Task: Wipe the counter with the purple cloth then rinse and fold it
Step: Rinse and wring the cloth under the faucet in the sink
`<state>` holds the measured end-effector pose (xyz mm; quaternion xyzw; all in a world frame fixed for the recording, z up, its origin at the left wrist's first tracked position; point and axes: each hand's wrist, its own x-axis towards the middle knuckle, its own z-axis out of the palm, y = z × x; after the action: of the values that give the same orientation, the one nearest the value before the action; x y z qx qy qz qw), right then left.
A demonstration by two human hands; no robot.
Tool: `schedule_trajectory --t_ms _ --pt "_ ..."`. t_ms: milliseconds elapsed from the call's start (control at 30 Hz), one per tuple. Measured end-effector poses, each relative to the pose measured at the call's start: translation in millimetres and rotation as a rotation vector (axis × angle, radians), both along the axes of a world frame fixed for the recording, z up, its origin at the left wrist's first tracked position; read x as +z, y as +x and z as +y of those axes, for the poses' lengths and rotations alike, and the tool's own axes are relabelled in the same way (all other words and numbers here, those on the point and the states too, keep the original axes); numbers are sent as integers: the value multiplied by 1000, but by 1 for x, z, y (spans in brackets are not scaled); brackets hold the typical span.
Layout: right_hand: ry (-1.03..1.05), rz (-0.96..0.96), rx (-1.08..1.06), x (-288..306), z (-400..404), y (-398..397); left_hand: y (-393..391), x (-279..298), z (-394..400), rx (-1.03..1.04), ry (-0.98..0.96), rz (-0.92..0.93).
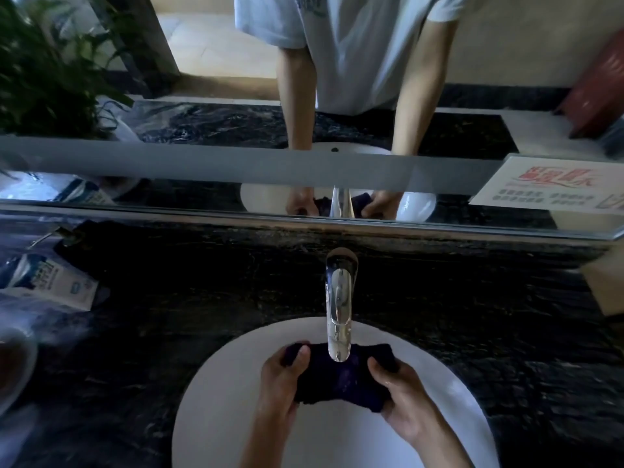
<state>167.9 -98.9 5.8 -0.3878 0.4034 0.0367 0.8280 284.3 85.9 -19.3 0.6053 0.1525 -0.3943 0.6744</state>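
The purple cloth (337, 380) is bunched up over the white sink (216, 383), right under the spout of the chrome faucet (339, 305). My left hand (282, 383) grips the cloth's left end, thumb on top. My right hand (403, 396) grips its right end and looks wet. The cloth looks dark and soaked. I cannot tell whether water is running. The black marble counter (175, 285) surrounds the sink.
A mirror (337, 96) behind the faucet reflects a person's arms and shirt. A white and blue packet (50, 282) lies on the counter at left, a round dish (13, 363) at the far left edge. A green plant (44, 62) stands upper left, a printed card (553, 187) at right.
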Motion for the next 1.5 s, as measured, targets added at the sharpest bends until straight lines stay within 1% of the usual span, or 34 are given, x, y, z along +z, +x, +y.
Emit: schedule_trajectory --t_ms 33,67,100,133,167,267,367,500,600,700,833,967,1133,1233,1367,1500 --pt "17 -1 -24 1 -3 -5 -1 1 -7 -29 -17 55" --pt "-8 32 -47 1 -10 -12 -11 0 -20 -61 -42 69" --pt "-73 64 -46 3 -16 -17 -14 1 -27 -52 -48 112" --pt "-148 82 -40 5 -22 -22 -14 8 -26 -87 -59 89" --pt "-213 101 -34 7 -26 -25 -14 2 -24 -123 -59 103" --pt "-333 108 -75 6 -33 -30 -29 12 -44 -127 -59 122" --pt "-298 89 -85 3 -31 -26 -28 15 -44 -22 -19 50" --pt "-10 58 -105 -7 -11 -9 -17 18 -23 33 140 -144" --pt "105 61 -59 -11 11 7 0 21 -4 89 259 -264" --pt "78 29 -22 -12 26 20 12 25 9 153 307 -303" --pt "-60 30 40 -5 34 30 12 36 12 214 280 -349" --pt "-126 24 34 -6 26 30 7 38 9 223 231 -308" --pt "-14 59 2 5 18 12 0 24 -1 210 191 -159" --pt "-31 61 -80 8 13 2 -11 12 -14 171 166 -45" --pt "-85 50 -170 9 8 -10 -26 -4 -28 48 87 -1" --pt "-101 32 -244 8 4 -18 -27 -9 -34 14 82 32"
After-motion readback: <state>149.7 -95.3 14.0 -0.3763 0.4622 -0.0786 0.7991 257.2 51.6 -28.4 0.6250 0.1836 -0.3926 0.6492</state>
